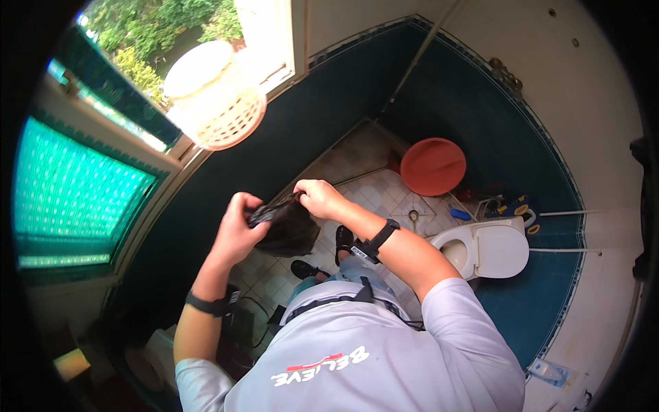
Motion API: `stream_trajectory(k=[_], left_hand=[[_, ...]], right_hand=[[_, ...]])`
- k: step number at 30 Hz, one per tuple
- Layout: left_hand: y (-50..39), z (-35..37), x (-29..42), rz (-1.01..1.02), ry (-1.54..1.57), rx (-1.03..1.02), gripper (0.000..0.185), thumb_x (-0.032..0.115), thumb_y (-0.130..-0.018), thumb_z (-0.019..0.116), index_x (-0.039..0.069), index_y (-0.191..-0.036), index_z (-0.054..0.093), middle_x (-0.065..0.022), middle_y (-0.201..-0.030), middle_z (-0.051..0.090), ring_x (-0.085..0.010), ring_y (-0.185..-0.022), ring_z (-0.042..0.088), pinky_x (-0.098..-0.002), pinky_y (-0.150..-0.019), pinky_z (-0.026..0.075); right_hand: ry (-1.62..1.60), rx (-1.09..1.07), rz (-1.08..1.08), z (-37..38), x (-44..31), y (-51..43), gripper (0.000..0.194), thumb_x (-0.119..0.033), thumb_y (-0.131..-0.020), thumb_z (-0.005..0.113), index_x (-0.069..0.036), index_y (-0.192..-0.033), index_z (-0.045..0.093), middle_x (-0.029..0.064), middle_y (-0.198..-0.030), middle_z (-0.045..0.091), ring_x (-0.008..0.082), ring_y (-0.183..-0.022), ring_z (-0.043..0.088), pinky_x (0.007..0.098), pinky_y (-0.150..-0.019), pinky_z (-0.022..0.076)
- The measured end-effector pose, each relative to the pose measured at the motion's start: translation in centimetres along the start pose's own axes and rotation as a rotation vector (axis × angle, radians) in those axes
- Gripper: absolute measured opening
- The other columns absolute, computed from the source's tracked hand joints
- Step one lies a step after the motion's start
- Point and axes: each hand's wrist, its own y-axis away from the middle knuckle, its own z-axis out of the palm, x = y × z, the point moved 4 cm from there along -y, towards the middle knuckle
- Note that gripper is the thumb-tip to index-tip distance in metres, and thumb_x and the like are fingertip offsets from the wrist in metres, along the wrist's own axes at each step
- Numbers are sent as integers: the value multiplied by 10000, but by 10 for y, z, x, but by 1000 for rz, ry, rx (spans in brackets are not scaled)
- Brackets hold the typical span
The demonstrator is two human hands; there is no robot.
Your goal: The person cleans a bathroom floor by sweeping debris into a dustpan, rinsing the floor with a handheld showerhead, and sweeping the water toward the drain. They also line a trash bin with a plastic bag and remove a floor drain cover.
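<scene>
Both my hands hold the gathered top of a black plastic bag [289, 233], which hangs down in front of me over the tiled floor. My left hand [241, 225] grips the bunched edge on the left, thumb and fingers closed around it. My right hand [320, 198] pinches the edge at the right between thumb and fingers. Between the hands the rim lies creased and nearly closed. The bag's body looks wide and dark; what is inside cannot be seen.
A white toilet [479, 249] stands at the right, its seat down. Behind it are a red plastic basin [433, 167], a floor drain [414, 216] and cleaning brushes [460, 214]. A pale plastic basket [231, 121] sits on the sill of the open window. A green curtain [77, 201] hangs left.
</scene>
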Motion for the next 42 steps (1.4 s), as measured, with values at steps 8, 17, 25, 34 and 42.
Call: stream_trajectory(k=[8,17,25,34,42], left_hand=[[-10,26,-5,221,-624,-165,376,64,-648,792,95,-1012,704,-240,-1467,402,-433,-1381,378,-600,-1168,208],[-68,147,-115,53,-630,-215,592,185,-653,864,-6,-1152,609,-207,-1247,538,-389,-1167,503,-494,-1032,376],[-147,124,-26,453,-793,-151,260,-90,-765,603,13,-1004,611,-202,-1155,545,-401,-964,608,-443,-786,527],[-129,68,52,585,-597,262,403,-19,-900,553,-35,-1298,493,-286,-1310,502,-464,-1193,505,-520,-1007,414],[3,102,-78,-240,-760,-601,359,83,-853,573,60,-1210,592,-271,-1546,292,-446,-1130,602,-472,-974,507]], right_hand=[[-1338,-295,351,-63,38,18,233,-48,-912,498,-37,-1113,616,97,-943,672,256,-828,678,500,-728,581],[-1818,-183,350,-85,107,75,357,2,-838,483,47,-1176,589,120,-1047,682,183,-906,675,366,-845,561],[114,288,143,-190,148,123,330,41,-758,551,-40,-1058,661,118,-926,625,254,-810,654,348,-708,536],[418,1023,-458,-230,38,124,473,-8,-841,615,-148,-1293,602,124,-1099,543,279,-921,629,372,-732,547],[251,-326,303,-58,175,105,377,-47,-793,580,-154,-1125,723,174,-1079,702,368,-1068,650,457,-902,520]])
